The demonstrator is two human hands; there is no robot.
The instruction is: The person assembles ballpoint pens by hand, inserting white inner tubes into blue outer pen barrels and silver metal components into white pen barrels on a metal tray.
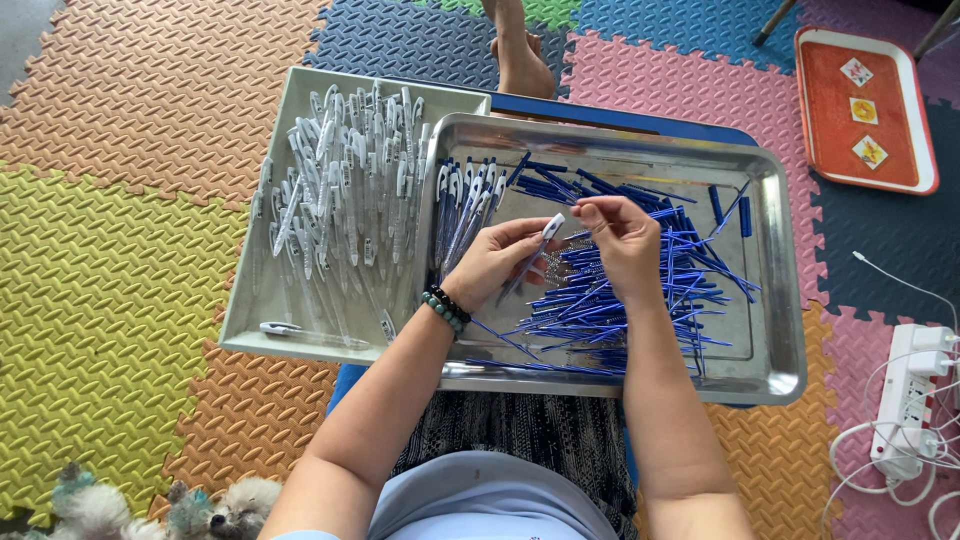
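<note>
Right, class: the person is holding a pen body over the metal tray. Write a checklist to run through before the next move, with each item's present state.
1. Pen body held in left hand: ok.
2. Right hand pinching a small part: cannot tell, too small to see.
3. Blue refills within reach on the metal tray: ok.
4. Grey tray of finished white pens beside the metal tray: ok.
5. Both trays lie flat: ok.

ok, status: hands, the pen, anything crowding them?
Left hand grips a clear pen barrel. Right hand pinches at its white tip. Blue refills heaped in steel tray directly beneath.
</note>
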